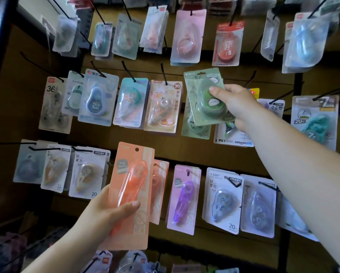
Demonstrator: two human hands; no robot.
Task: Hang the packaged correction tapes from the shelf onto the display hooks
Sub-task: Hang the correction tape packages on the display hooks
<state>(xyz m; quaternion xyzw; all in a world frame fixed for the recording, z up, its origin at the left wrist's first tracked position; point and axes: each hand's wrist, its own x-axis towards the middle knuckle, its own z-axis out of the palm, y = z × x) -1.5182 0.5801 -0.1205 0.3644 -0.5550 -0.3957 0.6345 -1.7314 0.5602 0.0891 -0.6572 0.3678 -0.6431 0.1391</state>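
My right hand (236,104) grips a green packaged correction tape (203,95), held tilted in front of the middle row, just above another green pack (192,127) hanging behind it. My left hand (110,211) holds a long orange packaged correction tape (131,186) upright by its lower part, in front of the bottom row. Its hang hole at the top is free of any hook. A matching orange pack (159,190) hangs right behind it. Black display hooks (164,74) stick out of the brown board.
Rows of packaged correction tapes hang all over the board: blue pack (97,99), peach pack (162,107), purple pack (183,200), white pack (222,200). A dark frame post (0,36) runs up the left edge. More packs lie at the bottom.
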